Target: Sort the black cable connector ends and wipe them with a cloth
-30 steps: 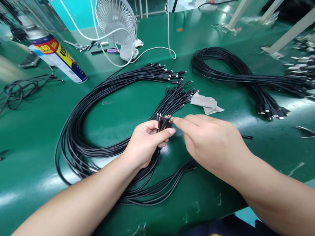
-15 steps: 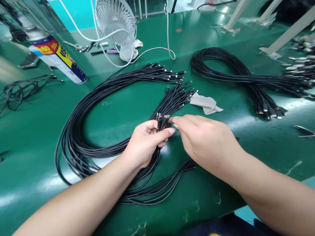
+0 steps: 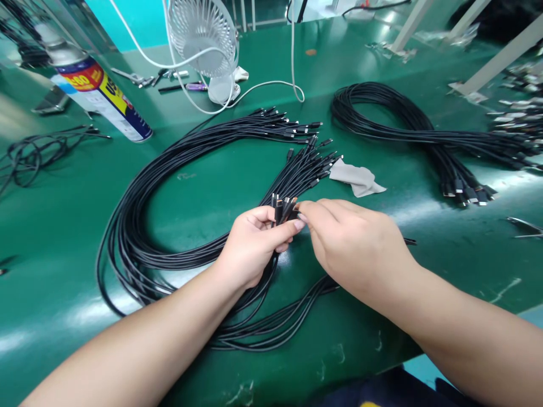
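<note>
My left hand (image 3: 258, 243) is closed round several black cable ends (image 3: 280, 210), their metal-tipped plugs pointing up above the thumb. Against these plugs, my right hand (image 3: 354, 240) pinches one connector between thumb and forefinger; the fingers partly cover it. A large curved bundle of black cables (image 3: 131, 209) lies on the green table around my left hand, its plug ends fanned out just beyond the hands. Nearer to me, a few loose cables (image 3: 271, 333) curve under the wrists. A crumpled grey-white cloth (image 3: 358, 178) lies beyond my right hand.
A second looped cable bundle (image 3: 382, 116) lies at the back right. Behind stand a white fan (image 3: 203, 39) with its cord and a spray can (image 3: 106, 96). A tangled cable (image 3: 38, 155) is at left, tweezers (image 3: 526, 226) at the right edge, and slanted posts (image 3: 500, 56) rise at right.
Almost nothing differs. The whole view has shifted slightly, and both hands stay at the cable plugs with the same grip.
</note>
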Available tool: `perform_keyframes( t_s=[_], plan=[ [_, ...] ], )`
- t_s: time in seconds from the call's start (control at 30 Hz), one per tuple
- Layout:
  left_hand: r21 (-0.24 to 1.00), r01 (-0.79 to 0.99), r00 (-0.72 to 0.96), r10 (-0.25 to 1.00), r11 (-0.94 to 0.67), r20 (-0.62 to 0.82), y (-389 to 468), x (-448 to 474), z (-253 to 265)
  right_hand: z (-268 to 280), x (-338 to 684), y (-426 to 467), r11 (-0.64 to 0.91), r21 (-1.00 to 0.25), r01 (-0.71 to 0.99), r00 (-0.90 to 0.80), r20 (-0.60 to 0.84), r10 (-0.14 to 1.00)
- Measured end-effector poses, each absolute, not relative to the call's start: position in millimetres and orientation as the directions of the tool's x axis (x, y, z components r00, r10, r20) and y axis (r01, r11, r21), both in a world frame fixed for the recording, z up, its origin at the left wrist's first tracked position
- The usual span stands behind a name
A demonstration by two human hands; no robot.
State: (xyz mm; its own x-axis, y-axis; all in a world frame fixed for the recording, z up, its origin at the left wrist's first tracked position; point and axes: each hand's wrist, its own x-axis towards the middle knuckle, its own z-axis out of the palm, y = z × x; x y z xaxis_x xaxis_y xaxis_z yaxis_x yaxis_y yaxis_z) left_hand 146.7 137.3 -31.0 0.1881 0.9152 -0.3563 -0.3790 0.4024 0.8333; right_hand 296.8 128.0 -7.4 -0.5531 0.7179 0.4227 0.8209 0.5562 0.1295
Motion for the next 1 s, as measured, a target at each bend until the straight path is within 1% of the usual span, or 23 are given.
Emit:
perform_keyframes(
  t_s=[0.27, 0.5, 0.87, 1.0],
  plan=[
    [0.828, -0.378, 0.182, 0.91, 0.414, -0.373, 137.5, 146.4, -31.4, -4.6, 300.9, 126.9, 0.564, 0.12, 0.817, -0.563, 0.376, 0.736],
    [0.83, -0.366, 0.174, 0.907, 0.421, -0.384, 137.3, 147.0, -31.5, -3.7, 302.9, 127.5, 0.58, 0.076, 0.811, -0.558, 0.401, 0.727],
    [0.841, -0.335, 0.181, 0.905, 0.424, -0.385, 137.5, 146.2, -31.8, -1.6, 304.7, 127.8, 0.565, 0.108, 0.818, -0.56, 0.37, 0.741],
    [0.844, -0.324, 0.186, 0.903, 0.428, -0.387, 137.9, 145.5, -31.1, 0.0, 305.6, 128.9, 0.562, 0.084, 0.823, -0.547, 0.386, 0.743]
  ],
)
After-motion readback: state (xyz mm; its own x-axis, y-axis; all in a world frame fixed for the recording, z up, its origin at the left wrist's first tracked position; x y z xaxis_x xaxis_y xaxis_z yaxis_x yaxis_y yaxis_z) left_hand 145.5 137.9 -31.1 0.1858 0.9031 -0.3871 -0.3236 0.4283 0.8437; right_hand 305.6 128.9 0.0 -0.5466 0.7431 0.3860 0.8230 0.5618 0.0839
